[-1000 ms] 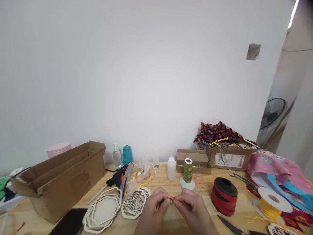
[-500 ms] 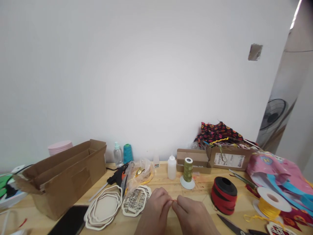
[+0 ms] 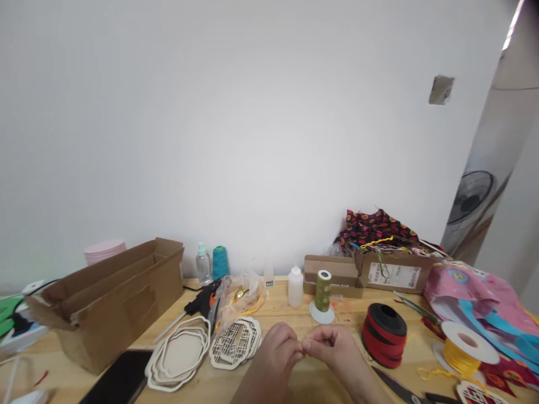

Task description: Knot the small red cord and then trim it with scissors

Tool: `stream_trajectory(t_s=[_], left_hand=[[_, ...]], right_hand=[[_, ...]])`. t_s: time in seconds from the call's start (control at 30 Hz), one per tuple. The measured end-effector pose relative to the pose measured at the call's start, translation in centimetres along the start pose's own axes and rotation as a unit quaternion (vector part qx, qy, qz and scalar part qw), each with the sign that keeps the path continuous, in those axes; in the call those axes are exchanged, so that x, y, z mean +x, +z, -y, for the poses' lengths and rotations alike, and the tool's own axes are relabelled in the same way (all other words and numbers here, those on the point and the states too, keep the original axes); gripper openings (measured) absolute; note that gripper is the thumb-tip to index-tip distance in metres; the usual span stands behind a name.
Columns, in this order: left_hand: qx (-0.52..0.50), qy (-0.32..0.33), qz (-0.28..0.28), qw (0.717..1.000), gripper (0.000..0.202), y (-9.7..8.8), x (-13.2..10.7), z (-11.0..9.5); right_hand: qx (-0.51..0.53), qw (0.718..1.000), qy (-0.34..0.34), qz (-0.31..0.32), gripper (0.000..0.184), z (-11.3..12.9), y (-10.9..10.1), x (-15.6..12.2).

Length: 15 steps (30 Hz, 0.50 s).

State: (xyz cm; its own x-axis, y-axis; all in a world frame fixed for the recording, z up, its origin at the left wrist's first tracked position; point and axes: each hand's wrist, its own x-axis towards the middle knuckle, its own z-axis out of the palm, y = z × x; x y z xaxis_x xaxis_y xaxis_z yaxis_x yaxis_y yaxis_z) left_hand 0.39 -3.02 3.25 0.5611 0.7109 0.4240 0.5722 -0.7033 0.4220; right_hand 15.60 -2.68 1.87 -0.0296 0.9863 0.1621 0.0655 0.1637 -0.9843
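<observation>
Red cord (image 3: 304,353): a thin red sliver between my fingertips, above the wooden table (image 3: 273,311); mostly hidden, so its shape is unclear
My left hand (image 3: 274,352): fingers curled, thumb and forefinger pinched on it
My right hand (image 3: 330,347): thumb and forefinger closed on it too; olive-green thread cone (image 3: 323,293) just beyond

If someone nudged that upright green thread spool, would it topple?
The green thread spool would probably resist a gentle nudge low down, since its round white base flares wide. A push near the top might tip it, as it stands fairly tall and narrow.
</observation>
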Motion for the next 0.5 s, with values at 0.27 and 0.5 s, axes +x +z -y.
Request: stream_trajectory(t_s=[0.27, 0.5], left_hand=[[-0.075, -0.076, -0.061, 0.992, 0.028, -0.6, 0.0, -0.1], [-0.122, -0.140, -0.089, 0.979, 0.026, 0.0, 0.1, 0.1]], right_hand=[[-0.072, 0.994, -0.078, 0.006, 0.031, 0.0, 0.8, -0.3], [-0.424, 0.855, -0.296, 0.036, 0.032, 0.8, 0.8, -1.4]])
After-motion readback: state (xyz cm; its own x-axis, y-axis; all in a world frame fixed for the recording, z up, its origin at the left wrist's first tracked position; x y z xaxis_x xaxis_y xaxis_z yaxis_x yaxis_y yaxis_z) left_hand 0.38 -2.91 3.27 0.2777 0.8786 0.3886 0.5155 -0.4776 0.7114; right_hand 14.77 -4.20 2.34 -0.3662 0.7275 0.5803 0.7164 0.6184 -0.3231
